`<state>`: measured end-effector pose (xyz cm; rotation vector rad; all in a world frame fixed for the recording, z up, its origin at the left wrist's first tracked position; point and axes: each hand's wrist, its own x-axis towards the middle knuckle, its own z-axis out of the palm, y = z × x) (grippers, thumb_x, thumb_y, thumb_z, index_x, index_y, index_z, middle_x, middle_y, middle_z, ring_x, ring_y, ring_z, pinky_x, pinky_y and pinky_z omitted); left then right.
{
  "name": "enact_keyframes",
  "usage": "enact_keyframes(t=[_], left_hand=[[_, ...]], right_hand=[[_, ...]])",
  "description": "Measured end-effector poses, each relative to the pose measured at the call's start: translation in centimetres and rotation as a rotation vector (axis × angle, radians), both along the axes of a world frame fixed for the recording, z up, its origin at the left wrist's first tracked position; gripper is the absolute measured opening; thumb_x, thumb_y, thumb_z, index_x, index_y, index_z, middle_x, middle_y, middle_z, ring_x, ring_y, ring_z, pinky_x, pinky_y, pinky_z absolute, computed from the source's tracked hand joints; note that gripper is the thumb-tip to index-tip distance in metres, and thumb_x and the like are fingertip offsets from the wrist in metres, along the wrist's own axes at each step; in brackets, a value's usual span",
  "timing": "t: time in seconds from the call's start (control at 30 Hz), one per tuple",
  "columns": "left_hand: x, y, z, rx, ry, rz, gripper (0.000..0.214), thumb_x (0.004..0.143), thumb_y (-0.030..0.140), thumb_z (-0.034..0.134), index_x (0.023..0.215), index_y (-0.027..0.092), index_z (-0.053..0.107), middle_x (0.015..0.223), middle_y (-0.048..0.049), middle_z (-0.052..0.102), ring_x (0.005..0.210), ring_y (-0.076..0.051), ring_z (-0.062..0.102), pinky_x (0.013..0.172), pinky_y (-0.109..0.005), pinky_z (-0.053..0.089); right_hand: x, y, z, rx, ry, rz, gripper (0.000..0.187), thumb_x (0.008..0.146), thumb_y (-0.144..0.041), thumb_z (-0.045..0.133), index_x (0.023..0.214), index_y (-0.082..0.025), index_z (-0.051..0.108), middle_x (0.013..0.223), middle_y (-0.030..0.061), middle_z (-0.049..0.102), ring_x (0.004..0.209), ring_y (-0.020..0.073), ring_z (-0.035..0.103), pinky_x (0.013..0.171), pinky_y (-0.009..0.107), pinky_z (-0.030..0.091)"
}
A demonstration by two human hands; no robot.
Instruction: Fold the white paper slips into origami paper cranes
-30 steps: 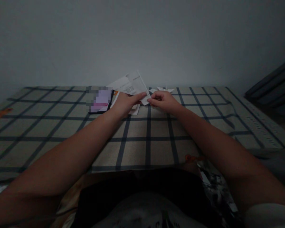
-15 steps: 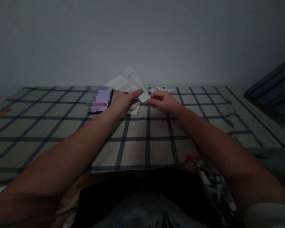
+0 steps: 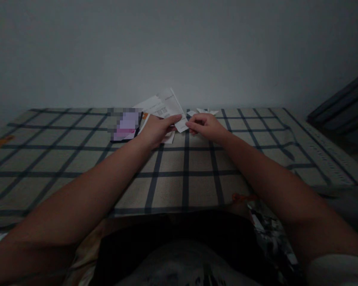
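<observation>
A folded sheet of printed white paper (image 3: 170, 104) is held up over the table, slanting up and to the left. My left hand (image 3: 156, 129) is closed on its lower part, thumb on top. At the lower right corner of the sheet, my right hand (image 3: 203, 124) pinches the edge between thumb and fingertips. Beneath and behind my left hand lies more white paper (image 3: 168, 139), mostly covered. A white folded paper piece with pointed tips (image 3: 207, 111) sits just behind my right hand.
A phone (image 3: 127, 125) with a lit, partly blurred screen lies left of my left hand. The checked tablecloth (image 3: 185, 190) covers the table, which meets a plain wall (image 3: 179, 47). An orange item (image 3: 0, 143) is at the far left. Dark striped fabric (image 3: 343, 107) stands at the right.
The held paper has tipped slightly down and to the right, its top edge lower than before. Both hands keep nearly the same place and grip.
</observation>
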<state>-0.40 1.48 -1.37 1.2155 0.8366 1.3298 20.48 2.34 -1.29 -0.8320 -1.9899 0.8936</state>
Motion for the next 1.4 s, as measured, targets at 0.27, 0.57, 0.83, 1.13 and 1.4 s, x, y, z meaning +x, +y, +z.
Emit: enact_keyframes(t=[0.27,0.57,0.83,1.13,1.4], left_hand=[[0.04,-0.17,0.04,0.034,0.041,-0.057,0.037,0.068,0.03,0.095,0.095,0.015,0.075,0.096,-0.0077,0.083,0.082,-0.021,0.08,0.072,-0.029,0.066],[0.24,-0.22,-0.12,0.01,0.027,-0.064,0.037,0.068,0.027,0.094,0.097,0.015,0.075,0.088,-0.0035,0.08,0.074,-0.017,0.077,0.066,-0.025,0.063],[-0.05,-0.31,-0.23,0.02,0.136,-0.064,0.037,0.068,0.031,0.092,0.098,0.015,0.077,0.099,-0.0084,0.083,0.08,-0.02,0.078,0.066,-0.027,0.061],[0.08,-0.36,-0.2,0.042,0.154,-0.011,0.048,0.068,0.042,0.093,0.105,0.016,0.076,0.111,-0.011,0.084,0.091,-0.024,0.08,0.075,-0.032,0.064],[-0.48,-0.33,-0.09,0.085,0.245,-0.014,0.048,0.071,0.046,0.093,0.107,0.017,0.079,0.109,-0.0099,0.084,0.088,-0.023,0.078,0.07,-0.029,0.06]], right_hand=[[-0.07,0.03,0.2,-0.028,0.081,0.059,0.028,0.096,-0.043,0.067,0.088,-0.016,0.067,0.071,-0.0009,0.062,0.065,0.0111,0.057,0.064,0.026,0.047],[-0.2,0.06,0.06,-0.001,0.067,0.012,0.024,0.092,-0.032,0.069,0.075,-0.017,0.061,0.066,-0.0016,0.06,0.063,0.0106,0.055,0.061,0.025,0.042],[-0.25,-0.28,0.3,-0.098,0.112,0.046,0.02,0.098,-0.032,0.066,0.086,-0.016,0.064,0.07,-0.0011,0.063,0.065,0.0097,0.059,0.062,0.023,0.05],[-0.33,-0.08,0.13,-0.047,0.096,0.037,0.016,0.095,-0.026,0.068,0.083,-0.016,0.064,0.069,-0.0025,0.06,0.062,0.009,0.057,0.06,0.023,0.048],[-0.49,-0.28,0.14,-0.111,0.133,0.004,0.022,0.098,-0.034,0.069,0.087,-0.017,0.063,0.069,-0.0032,0.061,0.061,0.0079,0.058,0.058,0.02,0.049]])
